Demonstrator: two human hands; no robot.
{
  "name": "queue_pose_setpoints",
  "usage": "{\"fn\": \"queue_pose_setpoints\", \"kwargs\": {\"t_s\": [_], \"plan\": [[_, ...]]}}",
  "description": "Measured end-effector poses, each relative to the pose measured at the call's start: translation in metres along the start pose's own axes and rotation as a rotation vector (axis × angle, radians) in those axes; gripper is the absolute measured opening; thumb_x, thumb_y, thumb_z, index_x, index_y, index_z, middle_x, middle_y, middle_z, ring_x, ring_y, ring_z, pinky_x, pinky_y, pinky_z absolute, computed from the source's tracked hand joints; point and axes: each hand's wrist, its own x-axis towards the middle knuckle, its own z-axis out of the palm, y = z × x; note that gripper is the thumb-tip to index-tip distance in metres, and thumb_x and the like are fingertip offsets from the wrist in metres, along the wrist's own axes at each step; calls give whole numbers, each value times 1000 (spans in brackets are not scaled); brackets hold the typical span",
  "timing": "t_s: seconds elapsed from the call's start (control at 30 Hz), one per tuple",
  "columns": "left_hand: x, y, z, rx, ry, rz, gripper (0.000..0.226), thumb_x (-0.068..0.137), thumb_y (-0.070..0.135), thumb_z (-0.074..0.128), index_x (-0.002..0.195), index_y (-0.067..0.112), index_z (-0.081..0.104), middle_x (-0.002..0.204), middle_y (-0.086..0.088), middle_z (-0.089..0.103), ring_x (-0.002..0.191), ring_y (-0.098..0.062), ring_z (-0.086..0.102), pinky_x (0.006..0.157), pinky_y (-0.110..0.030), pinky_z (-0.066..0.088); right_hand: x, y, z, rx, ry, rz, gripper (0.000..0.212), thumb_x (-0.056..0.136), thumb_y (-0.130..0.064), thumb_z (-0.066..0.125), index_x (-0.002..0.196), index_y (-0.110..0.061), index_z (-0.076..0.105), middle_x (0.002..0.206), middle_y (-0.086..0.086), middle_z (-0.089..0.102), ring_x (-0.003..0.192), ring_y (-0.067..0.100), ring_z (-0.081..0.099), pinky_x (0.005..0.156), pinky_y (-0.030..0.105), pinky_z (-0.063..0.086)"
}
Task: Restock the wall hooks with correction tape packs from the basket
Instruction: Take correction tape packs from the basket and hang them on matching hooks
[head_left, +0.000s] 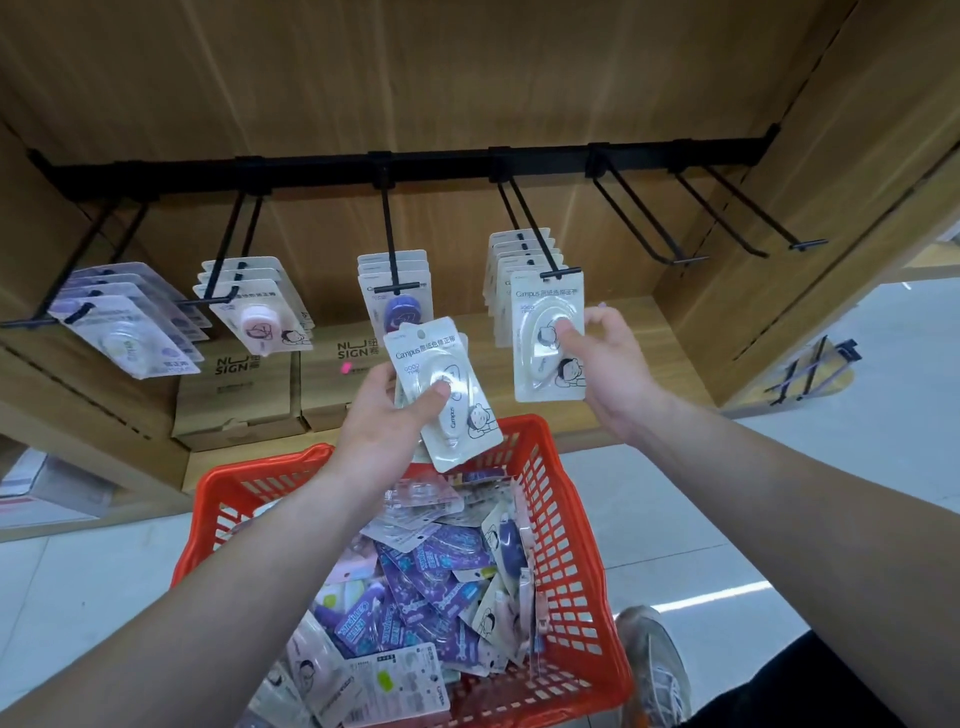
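Basket (571, 519) of correction tape packs (431, 571) beneath a hook rail (415, 161).
Left hand (384, 415) grips a small stack of packs (447, 395) above it; right hand (608, 364) pinches one pack (535, 358) at a hook tip (558, 273).

orange-red basket (571, 519), black hooks (524, 218), white packs (548, 338), tan wood-grain wall (415, 78)

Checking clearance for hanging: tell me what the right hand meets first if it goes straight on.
Probably the hanging stack of white packs on the hook, just behind the pack the right hand pinches; the depth between them is unclear.
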Motion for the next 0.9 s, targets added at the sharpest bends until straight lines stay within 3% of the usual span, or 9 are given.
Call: {"fn": "queue_pose_setpoints", "kwargs": {"t_s": [0.2,0.4,0.53,0.63,0.67,0.73,0.8,0.9], "plan": [[-1,-3,0,-1,10,3,41,96,23,70,134,20,54,109,11,71,75,5,73,52,-11,52,7,7,4,-169,61,31,23,96,-47,64,104,-27,58,108,2,75,99,27,74,85,56,61],[-3,-3,-4,-9,7,18,44,95,23,72,135,21,54,111,11,71,80,2,73,54,-12,53,9,0,9,-176,62,30,24,101,-43,61,99,-19,59,106,6,75,89,26,76,71,46,65],[-6,-3,-5,-2,8,17,44,94,24,74,134,21,56,111,10,74,87,-3,74,62,-19,57,17,-10,15,-215,62,143,41,98,-54,60,91,-14,57,111,-2,64,104,32,66,76,48,64],[-9,1,-7,-20,13,25,41,92,24,75,128,22,57,106,12,75,81,0,75,58,-16,55,23,-10,17,-303,71,246,62,92,-61,63,128,-10,59,125,4,63,114,33,61,86,45,49],[-9,2,-8,-28,13,33,38,92,23,76,124,24,57,102,14,74,78,3,74,55,-14,54,25,-9,17,-320,100,234,62,92,-58,64,128,-7,58,120,7,63,111,33,60,84,40,45],[-10,5,-10,-53,17,43,32,91,20,76,116,27,56,94,17,73,72,6,72,51,-12,52,21,-10,17,-394,122,123,36,96,-45,64,95,-11,56,84,5,55,84,28,53,66,32,37],[-11,6,-13,-68,26,53,29,91,20,76,111,29,57,92,17,74,71,5,73,51,-13,53,7,-14,21,-437,-16,7,28,99,-33,62,78,-16,53,72,1,52,69,24,49,62,30,37],[-11,7,-15,-80,32,62,29,88,20,79,107,29,58,96,14,75,74,1,74,54,-15,55,-26,-15,38,-355,-395,43,15,101,-35,62,102,-21,67,97,0,76,88,19,73,82,38,58]]}}
